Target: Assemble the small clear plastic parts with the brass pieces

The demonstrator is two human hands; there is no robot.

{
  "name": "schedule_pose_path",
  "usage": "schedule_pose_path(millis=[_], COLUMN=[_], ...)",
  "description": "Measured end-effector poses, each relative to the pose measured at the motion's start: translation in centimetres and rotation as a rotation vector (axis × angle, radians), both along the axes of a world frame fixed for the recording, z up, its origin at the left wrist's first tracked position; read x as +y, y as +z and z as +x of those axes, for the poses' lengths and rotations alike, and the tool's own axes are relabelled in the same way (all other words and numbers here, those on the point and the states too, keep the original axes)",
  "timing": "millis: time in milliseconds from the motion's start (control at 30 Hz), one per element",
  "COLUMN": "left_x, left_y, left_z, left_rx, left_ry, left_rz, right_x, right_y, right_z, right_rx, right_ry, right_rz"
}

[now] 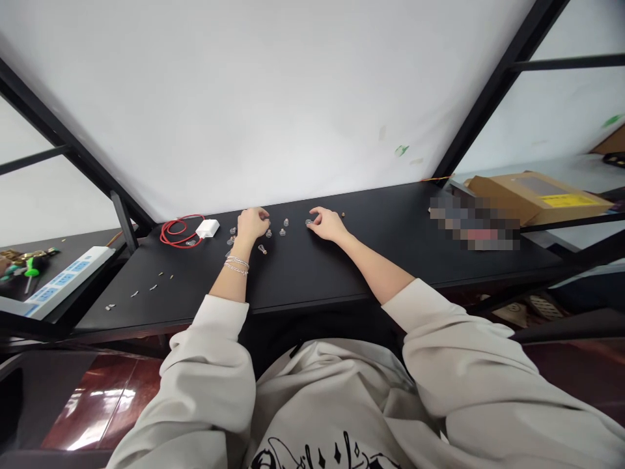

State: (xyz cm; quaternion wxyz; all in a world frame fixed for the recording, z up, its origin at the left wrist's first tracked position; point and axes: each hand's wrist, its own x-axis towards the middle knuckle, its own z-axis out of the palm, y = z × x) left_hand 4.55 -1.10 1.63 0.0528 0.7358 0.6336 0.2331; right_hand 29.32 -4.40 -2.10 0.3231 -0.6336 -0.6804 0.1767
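Several small clear glass bottles, some with cork stoppers, are scattered on the black table (312,273). My left hand (252,225) is over the left group with its fingers curled; what its fingertips hold, if anything, is too small to tell. Close by it are a standing bottle (282,232) and a corked bottle (262,249) lying on its side. Farther right, my right hand (328,225) has its thumb and forefinger around a small glass bottle (308,222) at the tabletop. Beyond that hand lies a small cork (342,214).
At the left back are a white charger (208,228) and a coiled red cable (168,236). Small scraps (135,293) lie at the front left. A power strip (68,280) is beyond the left frame. On the right stand a blurred-out item (473,223) and a cardboard box (532,198).
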Motion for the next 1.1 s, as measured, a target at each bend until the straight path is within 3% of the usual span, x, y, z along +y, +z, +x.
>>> schedule_pose_path(millis=[200,400,600,1100], left_x=[-0.3,-1.0,-1.7,-1.3], left_y=[-0.2,-1.0,-1.3,-1.7], left_z=[-1.7,1.7,3.7,2.7], left_rx=[-0.017,0.125,0.199,0.032], left_ry=[-0.136,-0.309,-0.276,-0.265], left_rz=[0.034,0.061,0.017,-0.041], right_x=[0.4,0.3,0.0,-0.2], right_y=[0.2,0.3,1.2,1.6], right_z=[-0.4,-0.3,0.0,0.1], right_rx=[-0.043,-0.025,0.013,0.019], right_ry=[-0.056,-0.007,0.091,0.128], right_rz=[-0.043,-0.031,-0.082,-0.090])
